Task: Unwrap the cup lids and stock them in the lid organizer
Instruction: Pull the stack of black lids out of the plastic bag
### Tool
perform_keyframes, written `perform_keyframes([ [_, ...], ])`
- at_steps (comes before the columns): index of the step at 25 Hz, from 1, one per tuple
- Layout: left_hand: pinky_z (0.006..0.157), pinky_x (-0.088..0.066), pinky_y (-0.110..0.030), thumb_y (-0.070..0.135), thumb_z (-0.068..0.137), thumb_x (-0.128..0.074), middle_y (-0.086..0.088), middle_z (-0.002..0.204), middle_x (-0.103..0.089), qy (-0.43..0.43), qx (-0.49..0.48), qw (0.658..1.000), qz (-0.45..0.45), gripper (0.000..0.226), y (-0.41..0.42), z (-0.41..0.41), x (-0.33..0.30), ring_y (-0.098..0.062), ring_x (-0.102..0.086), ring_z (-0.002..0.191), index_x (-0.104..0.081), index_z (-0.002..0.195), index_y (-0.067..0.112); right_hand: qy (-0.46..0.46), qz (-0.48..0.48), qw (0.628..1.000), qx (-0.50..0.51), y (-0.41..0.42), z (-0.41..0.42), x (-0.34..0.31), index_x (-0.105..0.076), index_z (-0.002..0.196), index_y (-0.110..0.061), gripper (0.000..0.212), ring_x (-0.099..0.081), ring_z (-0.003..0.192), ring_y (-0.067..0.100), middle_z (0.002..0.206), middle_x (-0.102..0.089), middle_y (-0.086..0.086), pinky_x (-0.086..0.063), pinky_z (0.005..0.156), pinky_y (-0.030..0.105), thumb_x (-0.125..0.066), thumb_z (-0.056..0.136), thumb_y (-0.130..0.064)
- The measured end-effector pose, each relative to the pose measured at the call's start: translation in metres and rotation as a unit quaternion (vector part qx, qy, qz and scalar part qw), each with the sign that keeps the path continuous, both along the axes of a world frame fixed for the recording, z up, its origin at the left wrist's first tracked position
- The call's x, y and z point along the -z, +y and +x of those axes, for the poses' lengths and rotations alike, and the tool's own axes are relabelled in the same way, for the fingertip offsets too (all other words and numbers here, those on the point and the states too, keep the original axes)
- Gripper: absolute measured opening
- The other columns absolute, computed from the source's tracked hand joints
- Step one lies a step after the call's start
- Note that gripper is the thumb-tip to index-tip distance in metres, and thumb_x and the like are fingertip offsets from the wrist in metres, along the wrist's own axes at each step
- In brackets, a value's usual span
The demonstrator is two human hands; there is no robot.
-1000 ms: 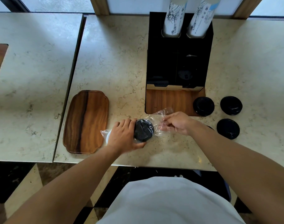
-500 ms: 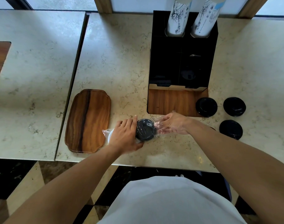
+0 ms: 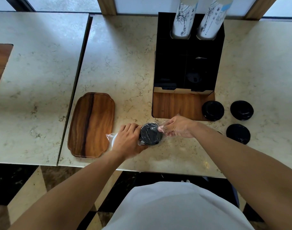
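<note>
A sleeve of black cup lids (image 3: 150,135) in clear plastic wrap lies on its side near the counter's front edge. My left hand (image 3: 127,140) grips the sleeve's left part, with wrap (image 3: 110,136) and a white end showing beyond it. My right hand (image 3: 178,126) pinches the wrap's open end at the right of the lids. The black lid organizer (image 3: 186,70) stands behind, its wooden base (image 3: 176,103) just beyond my right hand. Three unwrapped black lid stacks (image 3: 212,110) (image 3: 241,110) (image 3: 238,133) sit to the organizer's right.
Two stacks of printed paper cups (image 3: 183,20) (image 3: 211,19) stick out of the organizer's back slots. A wooden tray (image 3: 92,124) lies left of my left hand. A gap (image 3: 77,83) separates this counter from another on the left. The counter's front edge is close to my body.
My right hand has moved left, closer to the lids, bunching the wrap's end. My left hand keeps its hold on the sleeve in the same place.
</note>
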State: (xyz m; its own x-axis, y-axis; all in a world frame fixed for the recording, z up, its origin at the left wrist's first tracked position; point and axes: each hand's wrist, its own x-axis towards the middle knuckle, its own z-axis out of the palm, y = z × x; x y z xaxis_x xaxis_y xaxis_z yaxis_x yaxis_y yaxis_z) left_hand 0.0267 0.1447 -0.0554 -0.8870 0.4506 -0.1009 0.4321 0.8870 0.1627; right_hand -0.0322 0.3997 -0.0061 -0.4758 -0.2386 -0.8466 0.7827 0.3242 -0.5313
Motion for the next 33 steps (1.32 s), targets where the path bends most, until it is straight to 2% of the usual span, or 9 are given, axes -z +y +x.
perform_keyframes([
  [4, 0.093, -0.044, -0.041, 0.071, 0.082, -0.060, -0.005, 0.115, -0.066, 0.011, 0.016, 1.000, 0.005, 0.073, -0.001, -0.001, 0.002, -0.026, -0.058, 0.106, -0.065, 0.127, 0.014, 0.022, 0.033, 0.998, -0.043, 0.002, -0.005, -0.003, -0.076, 0.112, 0.001, 0.053, -0.057, 0.075, 0.014, 0.106, -0.074, 0.016, -0.050, 0.063, 0.025, -0.087, 0.067, -0.024],
  [10, 0.091, -0.045, -0.041, 0.071, 0.085, -0.052, -0.005, 0.115, -0.066, 0.023, 0.019, 1.000, 0.007, 0.074, 0.001, -0.001, 0.002, -0.026, -0.059, 0.104, -0.062, 0.130, 0.013, 0.031, 0.057, 0.996, -0.066, -0.001, -0.010, -0.002, -0.076, 0.105, -0.002, 0.033, -0.058, 0.079, 0.016, 0.094, -0.072, 0.010, -0.050, 0.067, 0.027, -0.086, 0.079, -0.019],
  [14, 0.093, -0.045, -0.042, 0.073, 0.083, -0.053, -0.005, 0.116, -0.066, 0.025, 0.012, 1.000, 0.008, 0.078, 0.003, -0.002, 0.001, -0.025, -0.059, 0.106, -0.059, 0.132, 0.013, 0.041, 0.065, 0.994, -0.077, 0.002, -0.008, -0.001, -0.075, 0.108, -0.007, 0.034, -0.061, 0.084, 0.015, 0.100, -0.072, 0.007, -0.050, 0.068, 0.026, -0.087, 0.080, -0.022],
  [17, 0.096, -0.045, -0.042, 0.075, 0.081, -0.053, -0.005, 0.120, -0.065, 0.026, 0.008, 1.000, 0.010, 0.082, 0.004, -0.001, 0.002, -0.025, -0.059, 0.109, -0.057, 0.135, 0.013, 0.046, 0.061, 0.995, -0.062, 0.003, -0.008, 0.000, -0.079, 0.098, -0.014, 0.026, -0.065, 0.085, 0.015, 0.100, -0.076, 0.005, -0.052, 0.069, 0.026, -0.089, 0.076, -0.025],
  [20, 0.098, -0.045, -0.042, 0.077, 0.079, -0.054, -0.006, 0.124, -0.064, 0.028, 0.012, 1.000, 0.009, 0.086, 0.004, 0.000, 0.002, -0.026, -0.058, 0.112, -0.056, 0.136, 0.012, 0.037, 0.045, 0.997, -0.041, 0.006, -0.008, 0.000, -0.080, 0.086, -0.016, 0.014, -0.065, 0.076, 0.014, 0.089, -0.079, 0.005, -0.056, 0.065, 0.026, -0.089, 0.075, -0.020],
  [24, 0.099, -0.045, -0.044, 0.078, 0.078, -0.055, -0.007, 0.126, -0.063, 0.026, 0.010, 1.000, 0.002, 0.089, 0.005, -0.001, 0.002, -0.027, -0.059, 0.113, -0.054, 0.138, 0.012, 0.055, 0.049, 0.997, -0.033, 0.015, -0.004, -0.001, -0.075, 0.097, -0.014, 0.026, -0.066, 0.077, 0.016, 0.100, -0.075, 0.009, -0.058, 0.070, 0.028, -0.089, 0.076, -0.020],
  [27, 0.099, -0.045, -0.044, 0.079, 0.076, -0.055, -0.007, 0.126, -0.063, 0.023, 0.011, 1.000, 0.002, 0.091, 0.004, -0.001, 0.002, -0.027, -0.058, 0.113, -0.053, 0.139, 0.013, 0.080, 0.064, 0.994, -0.030, 0.022, -0.001, 0.001, -0.073, 0.110, -0.014, 0.038, -0.064, 0.074, 0.013, 0.101, -0.074, 0.006, -0.053, 0.062, 0.025, -0.087, 0.077, -0.025],
  [30, 0.100, -0.045, -0.044, 0.080, 0.076, -0.054, -0.006, 0.128, -0.062, 0.021, 0.012, 1.000, -0.004, 0.091, 0.004, -0.001, 0.004, -0.027, -0.058, 0.114, -0.052, 0.139, 0.014, 0.087, 0.071, 0.993, -0.026, 0.031, -0.001, 0.004, -0.074, 0.108, -0.016, 0.034, -0.060, 0.072, 0.013, 0.091, -0.072, 0.002, -0.050, 0.064, 0.026, -0.086, 0.079, -0.029],
  [33, 0.100, -0.045, -0.043, 0.079, 0.077, -0.055, -0.006, 0.128, -0.062, 0.018, 0.009, 1.000, -0.008, 0.090, 0.003, -0.001, 0.005, -0.027, -0.058, 0.114, -0.052, 0.140, 0.015, 0.080, 0.090, 0.992, -0.032, 0.039, -0.002, 0.009, -0.074, 0.106, -0.016, 0.032, -0.066, 0.085, 0.016, 0.099, -0.073, 0.003, -0.053, 0.076, 0.029, -0.084, 0.082, -0.034],
])
